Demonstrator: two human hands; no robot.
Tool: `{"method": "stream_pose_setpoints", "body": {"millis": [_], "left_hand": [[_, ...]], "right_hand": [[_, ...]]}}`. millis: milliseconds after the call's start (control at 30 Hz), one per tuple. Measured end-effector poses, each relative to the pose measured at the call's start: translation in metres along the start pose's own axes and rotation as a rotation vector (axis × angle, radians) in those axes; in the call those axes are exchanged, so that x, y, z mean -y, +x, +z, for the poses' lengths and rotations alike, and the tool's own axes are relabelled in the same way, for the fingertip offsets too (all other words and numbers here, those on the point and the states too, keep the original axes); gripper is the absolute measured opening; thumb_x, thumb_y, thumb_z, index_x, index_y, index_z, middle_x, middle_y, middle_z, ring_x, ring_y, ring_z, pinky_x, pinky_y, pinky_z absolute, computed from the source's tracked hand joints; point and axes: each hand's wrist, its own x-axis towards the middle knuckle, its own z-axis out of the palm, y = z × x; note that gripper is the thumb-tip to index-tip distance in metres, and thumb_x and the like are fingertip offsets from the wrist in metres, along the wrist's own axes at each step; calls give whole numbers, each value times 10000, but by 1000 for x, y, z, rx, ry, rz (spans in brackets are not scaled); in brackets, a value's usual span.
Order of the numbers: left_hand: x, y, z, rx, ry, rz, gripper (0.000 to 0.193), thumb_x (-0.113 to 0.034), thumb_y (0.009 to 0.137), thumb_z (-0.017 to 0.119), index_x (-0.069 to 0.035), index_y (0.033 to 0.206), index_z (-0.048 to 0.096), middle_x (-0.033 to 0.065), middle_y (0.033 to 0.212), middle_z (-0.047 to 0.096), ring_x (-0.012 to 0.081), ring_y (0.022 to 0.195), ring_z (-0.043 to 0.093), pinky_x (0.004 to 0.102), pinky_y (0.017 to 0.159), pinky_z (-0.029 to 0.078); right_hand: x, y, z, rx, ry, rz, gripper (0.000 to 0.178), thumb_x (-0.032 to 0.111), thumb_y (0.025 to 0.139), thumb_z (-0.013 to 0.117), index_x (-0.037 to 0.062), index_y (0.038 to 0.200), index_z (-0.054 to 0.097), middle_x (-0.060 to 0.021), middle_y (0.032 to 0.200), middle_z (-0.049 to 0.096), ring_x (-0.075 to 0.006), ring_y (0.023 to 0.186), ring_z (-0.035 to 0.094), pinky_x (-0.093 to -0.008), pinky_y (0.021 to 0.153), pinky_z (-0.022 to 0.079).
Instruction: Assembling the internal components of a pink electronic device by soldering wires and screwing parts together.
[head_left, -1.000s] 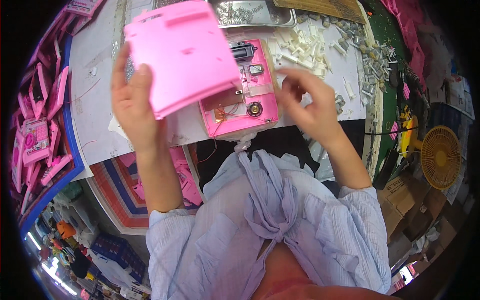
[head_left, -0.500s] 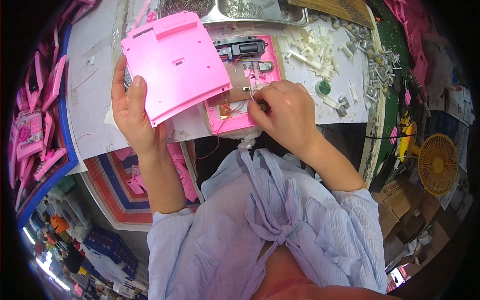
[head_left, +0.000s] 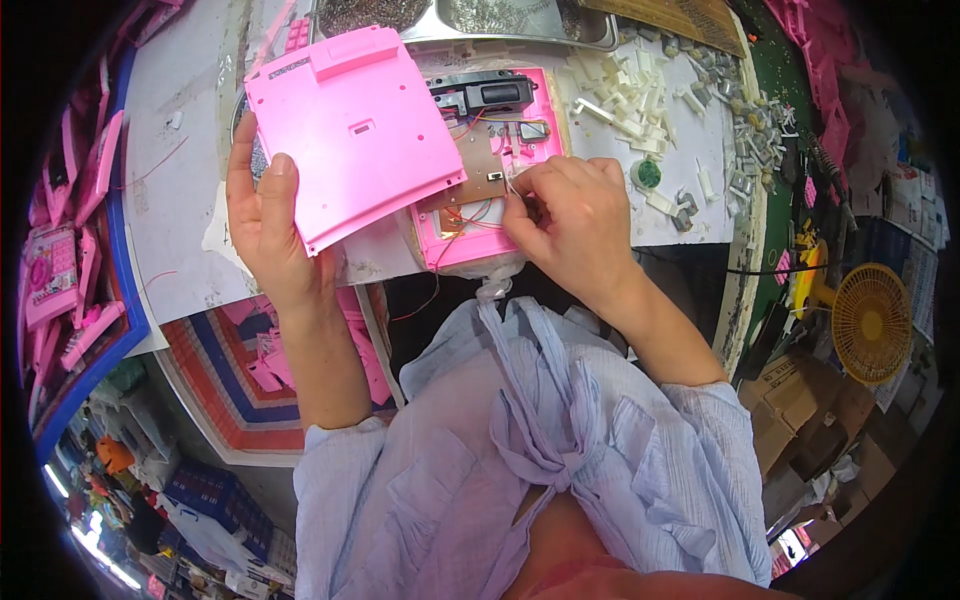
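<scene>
My left hand [head_left: 268,215] is closed on the left edge of a square pink plastic cover [head_left: 355,140], thumb on its face and fingers behind. The cover is tilted and hides the left part of an open pink housing [head_left: 480,245] on the table. Inside that housing lie a brown circuit board [head_left: 478,170] with a small slide switch, thin coloured wires and a black mechanism [head_left: 495,95] at the far end. Over the housing's right side, my right hand [head_left: 570,220] has thumb and forefinger pinched at the board's edge, beside a pale wire. What it grips is hidden by the fingers.
White plastic pieces [head_left: 630,95] and small grey metal parts [head_left: 745,130] are heaped to the right, near a green roll [head_left: 647,174]. A metal tray [head_left: 520,22] of tiny parts stands at the back. Pink casings fill a blue-edged bin [head_left: 138,240] at left. A yellow fan [head_left: 870,325] is at right.
The dark round part that showed under my right fingers is now mostly hidden, as the hand has turned slightly. The cover in my left hand has shifted a little to the right.
</scene>
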Motion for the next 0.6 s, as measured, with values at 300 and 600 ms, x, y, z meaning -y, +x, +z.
{"method": "stream_pose_setpoints", "body": {"millis": [300,600], "left_hand": [[0,-3,2,-29,33,-2,521,-42,1002,583,47,1474,382,223,1282,630,237,1094,688,364,905,597],[-1,-4,-3,-26,27,5,526,-40,999,583,48,1478,383,225,1292,626,242,1105,684,366,915,593]], "right_hand": [[-3,21,-8,64,-82,-85,210,209,778,767,75,935,727,-39,784,641,-233,741,615,-387,719,388],[-1,14,-15,63,-47,-122,245,250,747,815,79,885,708,-24,763,615,-231,735,587,-382,743,373]]}}
